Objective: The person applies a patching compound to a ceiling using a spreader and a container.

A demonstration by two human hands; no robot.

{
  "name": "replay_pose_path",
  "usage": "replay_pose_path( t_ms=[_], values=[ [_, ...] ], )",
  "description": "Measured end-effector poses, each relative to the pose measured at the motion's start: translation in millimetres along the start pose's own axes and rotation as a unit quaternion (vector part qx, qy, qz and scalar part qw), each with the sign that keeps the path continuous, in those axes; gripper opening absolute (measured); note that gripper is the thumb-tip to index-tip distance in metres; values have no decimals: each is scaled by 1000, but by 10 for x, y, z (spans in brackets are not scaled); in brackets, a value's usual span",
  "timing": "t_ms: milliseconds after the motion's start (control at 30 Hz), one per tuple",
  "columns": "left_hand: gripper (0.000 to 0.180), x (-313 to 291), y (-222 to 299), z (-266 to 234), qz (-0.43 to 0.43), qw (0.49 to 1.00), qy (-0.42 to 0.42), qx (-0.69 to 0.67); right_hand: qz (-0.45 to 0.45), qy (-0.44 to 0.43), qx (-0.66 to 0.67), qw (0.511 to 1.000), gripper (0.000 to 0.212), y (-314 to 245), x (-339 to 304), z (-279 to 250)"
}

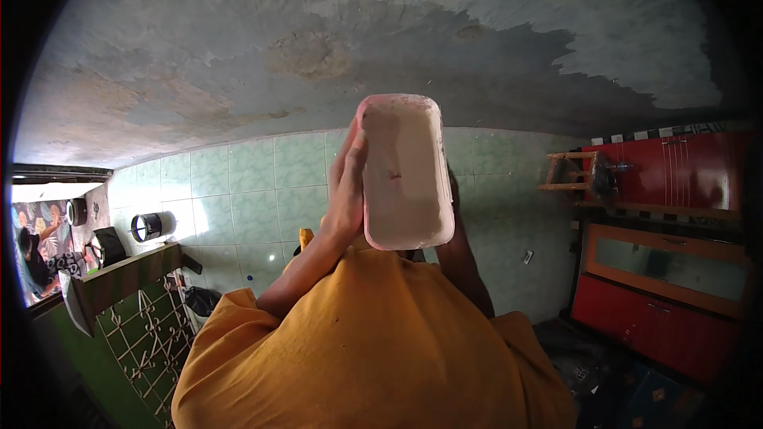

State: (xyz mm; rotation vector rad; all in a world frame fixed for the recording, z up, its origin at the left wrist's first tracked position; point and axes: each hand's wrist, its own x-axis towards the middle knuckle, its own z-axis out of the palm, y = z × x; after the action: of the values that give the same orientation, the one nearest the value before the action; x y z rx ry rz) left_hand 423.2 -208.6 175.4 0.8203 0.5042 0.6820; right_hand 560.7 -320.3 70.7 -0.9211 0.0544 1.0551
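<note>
A pale pink rectangular plastic tub (403, 179) with rounded corners is held up in front of my chest, its open side facing me. Its inside is coated whitish, as if with paint, with a small dark reddish mark near the middle and a chipped, stained rim. My left hand (347, 183) grips the tub's left side, thumb along the rim and fingers behind. On the other side, my right hand (454, 191) is at the tub's right edge in shadow; most of its fingers are hidden behind the tub.
Ahead stands a patchy grey wall (318, 56) above green tiles (253, 167). At right are a wooden stool (571, 171) and a red cabinet (648, 318). At left are a black-and-white cylindrical container (149, 227), a metal grille (147, 326) and a person (40, 250) beyond an opening.
</note>
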Motion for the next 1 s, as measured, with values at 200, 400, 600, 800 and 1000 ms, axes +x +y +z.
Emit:
replay_pose_path(
  t_ms=[200, 400, 600, 800, 1000],
  values=[
    [61, 73, 67, 39, 9, 999, 10, -39, 71, -13, 94, 993, 34, 256, 214, -509],
    [63, 49, 118, 108, 45, 999, -5, 28, 57, -280, 223, 932, 27, -713, 208, -292],
    [66, -9, 219, 166, 55, 996, 5, 66, 115, -330, 302, 887, 36, -1034, -45, 179],
    [68, -47, 415, 149, 77, 994, 4, 79, -56, -356, 110, 926, 35, -1302, -114, 279],
    [70, 1, 461, 6, 74, 993, -15, 91, -414, -17, -391, 822, 32, -2014, -532, 831]
  ],
)
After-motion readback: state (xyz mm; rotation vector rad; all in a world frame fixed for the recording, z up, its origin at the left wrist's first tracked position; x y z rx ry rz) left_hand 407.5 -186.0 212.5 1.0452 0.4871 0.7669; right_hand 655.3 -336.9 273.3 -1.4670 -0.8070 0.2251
